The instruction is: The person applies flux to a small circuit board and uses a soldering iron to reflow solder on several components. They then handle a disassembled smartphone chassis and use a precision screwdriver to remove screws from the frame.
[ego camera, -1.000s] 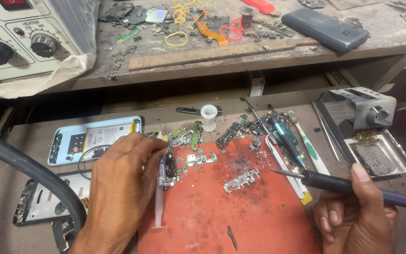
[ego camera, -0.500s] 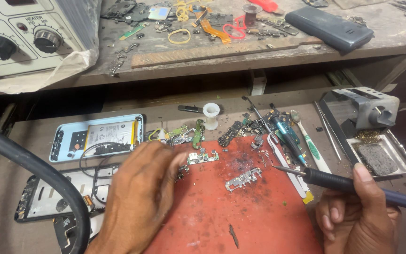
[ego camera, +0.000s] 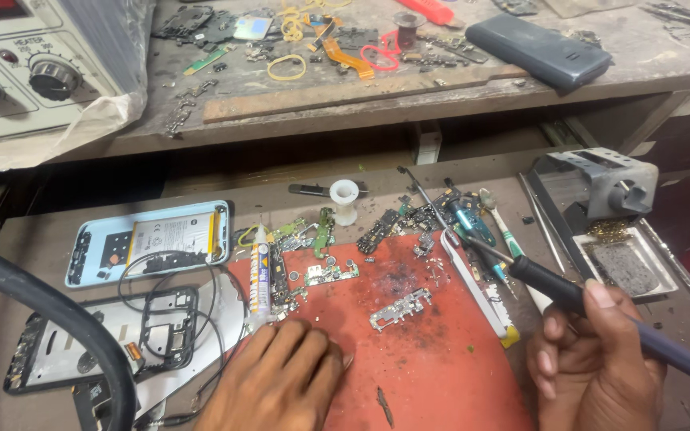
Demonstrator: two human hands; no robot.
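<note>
A cluttered worktop (ego camera: pixel 57 335) carries a red repair mat (ego camera: pixel 433 367) strewn with circuit parts. The left hand (ego camera: pixel 277 383), partly cut off below, lies flat on the mat, grip empty, beside a white syringe tube (ego camera: pixel 259 279). The right hand's (ego camera: pixel 592 367) grip wraps a dark soldering iron (ego camera: pixel 557 289), its handle end out of view, tip over the mat's right edge.

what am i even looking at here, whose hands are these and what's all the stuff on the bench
This is one view from a camera worn on a person's head, looking down at their own two hands over a repair bench. The right hand holds a soldering iron, tip raised over a red work mat. The left hand rests flat on the mat and holds nothing. Small circuit boards, a metal bracket and a white tube lie there. To the left lies an opened phone.
</note>
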